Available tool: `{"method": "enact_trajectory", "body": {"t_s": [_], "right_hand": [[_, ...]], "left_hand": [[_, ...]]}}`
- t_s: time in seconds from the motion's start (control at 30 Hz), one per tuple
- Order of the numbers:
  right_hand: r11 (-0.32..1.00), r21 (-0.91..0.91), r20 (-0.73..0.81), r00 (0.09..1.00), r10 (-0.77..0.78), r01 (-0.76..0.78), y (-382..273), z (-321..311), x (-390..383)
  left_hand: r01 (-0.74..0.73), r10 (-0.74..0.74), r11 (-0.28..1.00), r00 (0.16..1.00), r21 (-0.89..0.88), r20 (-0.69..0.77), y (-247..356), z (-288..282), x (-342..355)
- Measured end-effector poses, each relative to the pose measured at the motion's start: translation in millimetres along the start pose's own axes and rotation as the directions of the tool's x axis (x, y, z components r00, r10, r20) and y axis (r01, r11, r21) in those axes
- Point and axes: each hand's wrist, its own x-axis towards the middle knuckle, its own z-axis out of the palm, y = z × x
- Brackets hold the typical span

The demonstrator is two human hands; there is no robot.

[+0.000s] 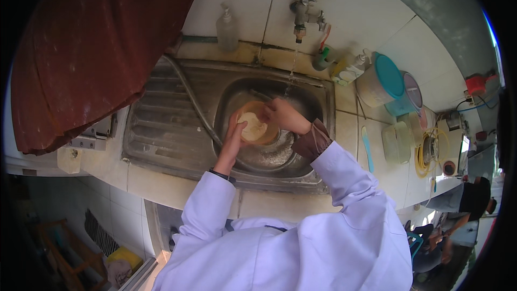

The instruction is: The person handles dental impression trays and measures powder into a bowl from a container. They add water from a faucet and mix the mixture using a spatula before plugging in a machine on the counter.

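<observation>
Over the sink basin my left hand is wrapped round the side of an orange translucent bowl, which tilts toward me. Whitish, cloudy contents show inside it. My right hand reaches in from the right, its fingers bent and closed at the bowl's rim and partly inside. Whatever those fingers may hold is hidden. A thin stream of water runs from the metal tap into the basin behind my right hand. Pale foam or water lies on the basin floor below the bowl.
A grey hose crosses the ribbed drainboard. A brown-red cloth hangs at the left. Behind the sink stand a pump bottle and a yellow soap bottle. Lidded tubs and a light-blue knife are at the right.
</observation>
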Motion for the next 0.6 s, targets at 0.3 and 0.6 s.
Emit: {"method": "enact_trajectory", "body": {"t_s": [0.3, 0.6], "right_hand": [[0.641, -0.732, -0.241, 0.793, -0.56, 0.231, -72, -98, 10], [0.265, -0.937, -0.321, 0.858, -0.401, -0.227, -81, -213, 119]], "left_hand": [[0.061, -0.059, 0.994, 0.998, -0.091, 0.031, -14, -6, 8], [0.011, -0.012, 1.0, 0.999, -0.028, -0.042, -3, -11, -11]]}}
